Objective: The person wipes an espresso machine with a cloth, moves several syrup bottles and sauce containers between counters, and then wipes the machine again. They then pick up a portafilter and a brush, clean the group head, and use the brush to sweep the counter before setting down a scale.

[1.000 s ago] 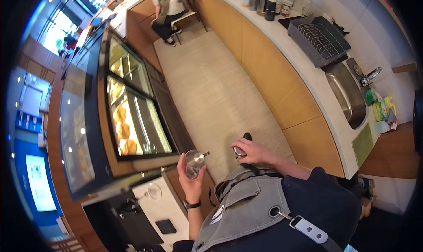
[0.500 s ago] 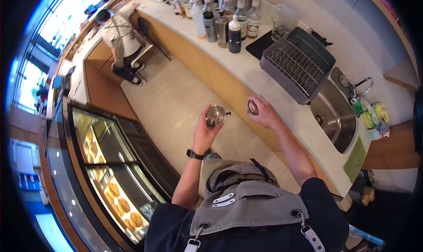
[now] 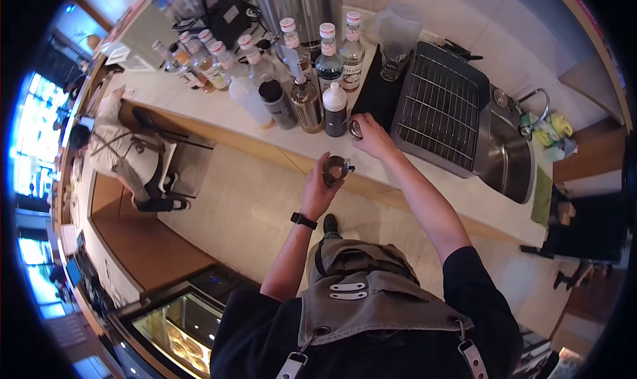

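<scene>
My left hand (image 3: 321, 188) is wrapped round a small, round, shiny cup (image 3: 334, 173) with a short handle-like piece on its right side. The cup's open mouth faces up at me, above the floor just off the counter's front edge. My right hand (image 3: 373, 140) is closed on a small, round metal piece (image 3: 356, 128), its exact kind half hidden by the fingers. That hand is over the counter's edge, close beside a dark squeeze bottle with a white top (image 3: 335, 107).
Several syrup bottles (image 3: 352, 61) crowd the counter (image 3: 424, 192). A dish rack (image 3: 441, 107) and a sink (image 3: 507, 160) lie to the right. At left a person (image 3: 129, 147) sits on a chair; a pastry display case (image 3: 179, 332) stands lower left.
My view and body have turned left toward the bottles. My right hand has come over to the counter beside the squeeze bottle. Both hands keep their holds.
</scene>
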`<control>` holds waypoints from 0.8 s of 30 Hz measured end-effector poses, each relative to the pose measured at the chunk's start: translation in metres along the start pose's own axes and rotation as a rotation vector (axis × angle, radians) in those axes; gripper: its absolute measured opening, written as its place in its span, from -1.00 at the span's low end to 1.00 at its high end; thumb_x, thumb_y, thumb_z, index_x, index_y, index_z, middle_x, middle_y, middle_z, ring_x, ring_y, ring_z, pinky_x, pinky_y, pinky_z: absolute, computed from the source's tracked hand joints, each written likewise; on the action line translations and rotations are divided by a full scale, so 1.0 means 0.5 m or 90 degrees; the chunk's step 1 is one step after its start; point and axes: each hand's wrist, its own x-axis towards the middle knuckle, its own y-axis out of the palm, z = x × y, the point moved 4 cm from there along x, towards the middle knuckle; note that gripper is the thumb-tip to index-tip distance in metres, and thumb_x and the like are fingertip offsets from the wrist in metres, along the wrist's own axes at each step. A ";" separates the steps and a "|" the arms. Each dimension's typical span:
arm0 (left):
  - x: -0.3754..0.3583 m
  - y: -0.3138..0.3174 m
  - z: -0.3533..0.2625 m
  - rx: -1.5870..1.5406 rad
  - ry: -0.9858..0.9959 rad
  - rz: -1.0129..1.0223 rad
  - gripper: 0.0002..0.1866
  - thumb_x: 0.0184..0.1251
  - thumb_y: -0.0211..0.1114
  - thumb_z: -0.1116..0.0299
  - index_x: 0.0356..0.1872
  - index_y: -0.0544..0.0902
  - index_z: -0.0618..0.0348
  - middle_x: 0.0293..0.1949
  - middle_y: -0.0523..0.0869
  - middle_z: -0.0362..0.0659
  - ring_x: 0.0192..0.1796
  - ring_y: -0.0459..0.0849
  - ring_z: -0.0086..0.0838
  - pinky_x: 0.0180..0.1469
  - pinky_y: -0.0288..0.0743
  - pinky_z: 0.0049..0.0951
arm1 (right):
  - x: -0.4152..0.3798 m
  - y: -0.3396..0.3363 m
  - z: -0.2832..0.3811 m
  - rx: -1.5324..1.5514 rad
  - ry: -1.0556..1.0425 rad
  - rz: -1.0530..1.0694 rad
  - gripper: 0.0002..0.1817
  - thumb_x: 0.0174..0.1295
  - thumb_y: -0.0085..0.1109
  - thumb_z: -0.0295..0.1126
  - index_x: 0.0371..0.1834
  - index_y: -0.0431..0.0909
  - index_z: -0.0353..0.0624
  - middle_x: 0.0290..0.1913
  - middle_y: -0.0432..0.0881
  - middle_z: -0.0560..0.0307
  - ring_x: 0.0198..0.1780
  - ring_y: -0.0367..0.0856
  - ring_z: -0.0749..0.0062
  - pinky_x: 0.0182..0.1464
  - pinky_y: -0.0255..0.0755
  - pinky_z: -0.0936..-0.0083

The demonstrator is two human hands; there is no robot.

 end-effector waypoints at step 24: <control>0.154 0.084 0.035 -0.119 0.109 0.241 -0.10 0.03 0.73 0.26 0.44 0.46 0.04 0.16 0.66 0.06 0.08 0.69 -0.06 0.08 0.61 -0.17 | -0.287 0.047 -0.076 0.380 0.284 -0.060 -0.74 0.65 0.01 -0.31 -0.10 0.56 -0.29 -0.35 0.71 0.10 -0.35 0.67 0.44 -0.18 0.59 0.44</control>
